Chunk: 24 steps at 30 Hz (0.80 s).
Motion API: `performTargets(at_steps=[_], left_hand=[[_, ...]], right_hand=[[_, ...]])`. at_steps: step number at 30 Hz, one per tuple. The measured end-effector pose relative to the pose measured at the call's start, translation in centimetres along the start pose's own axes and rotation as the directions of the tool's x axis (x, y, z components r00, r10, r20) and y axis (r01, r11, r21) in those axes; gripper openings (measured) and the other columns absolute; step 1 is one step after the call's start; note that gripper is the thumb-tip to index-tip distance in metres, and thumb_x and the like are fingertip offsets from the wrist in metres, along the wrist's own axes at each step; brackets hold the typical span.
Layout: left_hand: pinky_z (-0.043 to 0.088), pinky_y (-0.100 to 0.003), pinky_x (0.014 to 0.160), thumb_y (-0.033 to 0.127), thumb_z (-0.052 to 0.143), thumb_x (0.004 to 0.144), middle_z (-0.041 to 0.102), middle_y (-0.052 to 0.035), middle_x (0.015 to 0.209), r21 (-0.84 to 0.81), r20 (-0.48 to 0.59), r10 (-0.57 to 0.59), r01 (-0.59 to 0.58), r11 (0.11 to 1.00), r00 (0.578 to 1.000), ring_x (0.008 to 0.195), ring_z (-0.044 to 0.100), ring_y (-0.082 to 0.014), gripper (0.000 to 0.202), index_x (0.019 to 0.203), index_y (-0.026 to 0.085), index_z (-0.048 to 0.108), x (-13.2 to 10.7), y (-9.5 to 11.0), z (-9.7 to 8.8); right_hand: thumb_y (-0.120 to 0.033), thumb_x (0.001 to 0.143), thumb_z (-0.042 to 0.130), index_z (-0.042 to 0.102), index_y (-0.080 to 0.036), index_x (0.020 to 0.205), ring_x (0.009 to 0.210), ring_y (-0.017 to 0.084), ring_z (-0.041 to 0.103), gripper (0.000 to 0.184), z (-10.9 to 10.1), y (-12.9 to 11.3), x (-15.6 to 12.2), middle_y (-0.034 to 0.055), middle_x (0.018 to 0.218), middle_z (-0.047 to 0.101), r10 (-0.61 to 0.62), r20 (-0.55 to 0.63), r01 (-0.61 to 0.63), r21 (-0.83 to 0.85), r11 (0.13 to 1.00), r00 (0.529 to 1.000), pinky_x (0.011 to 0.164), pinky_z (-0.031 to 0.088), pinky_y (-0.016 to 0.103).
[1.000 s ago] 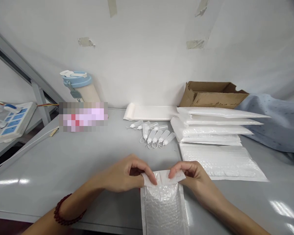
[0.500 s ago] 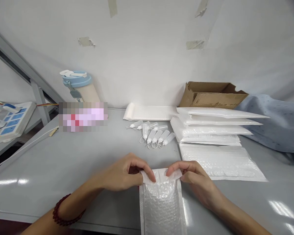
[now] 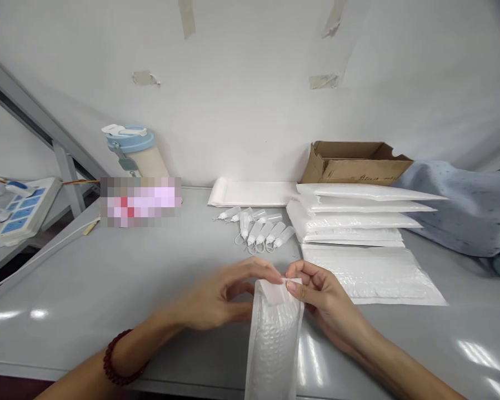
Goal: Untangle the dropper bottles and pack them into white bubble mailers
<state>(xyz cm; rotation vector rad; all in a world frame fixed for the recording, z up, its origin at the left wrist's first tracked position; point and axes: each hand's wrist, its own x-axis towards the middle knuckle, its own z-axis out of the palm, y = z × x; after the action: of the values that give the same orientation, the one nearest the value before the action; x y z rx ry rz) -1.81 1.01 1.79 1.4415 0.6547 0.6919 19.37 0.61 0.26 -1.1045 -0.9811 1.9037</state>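
A white bubble mailer hangs upright in front of me at the table's front edge, its flap end at the top. My right hand pinches the top right corner between thumb and fingers. Around the upper left of the mailer curves my left hand. Its index fingertip touches the top edge near the right thumb, while its thumb tip is hidden at the left side. Beyond my hands, several small clear dropper bottles with white tips and loop caps lie in a cluster.
Several padded mailers are stacked at the right, before an open cardboard box. Another white mailer lies by the wall. Further left stand a blue-lidded tumbler and a blurred pink item. Blue fabric lies far right.
Both hands have come closer together at the mailer's top. The right hand has turned its thumb to the front, and the mailer has tilted and looks narrower.
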Motion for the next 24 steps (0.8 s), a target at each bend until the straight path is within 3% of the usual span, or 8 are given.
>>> performTargets(at_steps=[3, 7, 10, 14, 19, 24], left_hand=[[0.042, -0.03, 0.088, 0.022, 0.06, 0.084, 0.054, -0.0072, 0.116, 0.266, -0.007, 0.078, -0.074, 0.961, 0.997, 0.104, 0.053, -0.0186, 0.01, 0.092, 0.021, 0.066, 0.1, 0.1, 0.4], [0.045, -0.026, 0.08, 0.022, 0.055, 0.088, 0.064, -0.0056, 0.094, 0.345, -0.034, 0.167, -0.145, 0.927, 0.985, 0.086, 0.06, -0.0151, 0.012, 0.084, 0.017, 0.065, 0.6, 0.5, 0.8], [0.046, -0.025, 0.076, 0.026, 0.056, 0.087, 0.065, -0.0049, 0.088, 0.307, -0.131, 0.151, -0.104, 0.946, 0.98, 0.082, 0.06, -0.0153, 0.013, 0.084, 0.016, 0.064, 1.2, 1.0, 1.3], [0.044, -0.02, 0.06, 0.028, 0.06, 0.083, 0.06, 0.0004, 0.074, 0.152, -0.283, 0.037, 0.007, 0.988, 0.958, 0.068, 0.056, -0.0109, 0.013, 0.08, 0.015, 0.06, 2.5, 1.3, 2.1], [0.031, -0.018, 0.04, 0.031, 0.063, 0.078, 0.057, 0.003, 0.061, 0.018, -0.251, -0.125, 0.133, 0.991, 0.96, 0.044, 0.047, -0.0065, 0.019, 0.076, 0.013, 0.057, 5.4, 1.4, 2.8], [0.024, -0.017, 0.036, 0.031, 0.069, 0.073, 0.049, 0.0058, 0.054, -0.038, -0.272, -0.177, 0.173, 0.984, 0.946, 0.038, 0.032, -0.0023, 0.021, 0.075, 0.012, 0.061, 8.4, 1.1, 3.5]], right_hand=[[-0.036, 0.065, 0.078, 0.054, -0.019, 0.079, 0.053, 0.008, 0.05, 0.032, 0.2, 0.2, 0.0, -0.0043, 0.061, 0.059, 0.037, 0.024, -0.039, 0.056, 0.998, 0.999, 0.055, 0.034, 0.021], [-0.039, 0.068, 0.076, 0.054, -0.018, 0.076, 0.05, 0.007, 0.042, 0.031, 0.4, 0.5, 0.0, -0.0067, 0.055, 0.051, 0.031, 0.049, -0.033, 0.048, 0.998, 0.998, 0.049, 0.028, 0.019], [-0.039, 0.074, 0.07, 0.056, -0.017, 0.076, 0.049, 0.006, 0.041, 0.027, 0.5, 0.6, 0.0, -0.0071, 0.056, 0.048, 0.046, 0.095, -0.052, 0.057, 0.997, 0.994, 0.048, 0.029, 0.018], [-0.04, 0.075, 0.067, 0.057, -0.018, 0.081, 0.053, 0.01, 0.054, 0.025, 0.7, 0.9, -0.2, -0.0036, 0.06, 0.057, 0.106, 0.158, -0.117, 0.064, 0.991, 0.982, 0.053, 0.04, 0.023], [-0.052, 0.07, 0.065, 0.057, -0.018, 0.087, 0.059, 0.017, 0.065, 0.039, 0.6, 1.8, -0.2, 0.0011, 0.066, 0.064, 0.134, 0.257, -0.162, 0.088, 0.983, 0.957, 0.057, 0.046, 0.027], [-0.048, 0.076, 0.063, 0.051, -0.016, 0.091, 0.056, 0.012, 0.066, 0.037, 0.4, 2.9, 0.2, -0.0004, 0.066, 0.064, 0.152, 0.315, -0.199, 0.124, 0.972, 0.937, 0.052, 0.044, 0.02]])
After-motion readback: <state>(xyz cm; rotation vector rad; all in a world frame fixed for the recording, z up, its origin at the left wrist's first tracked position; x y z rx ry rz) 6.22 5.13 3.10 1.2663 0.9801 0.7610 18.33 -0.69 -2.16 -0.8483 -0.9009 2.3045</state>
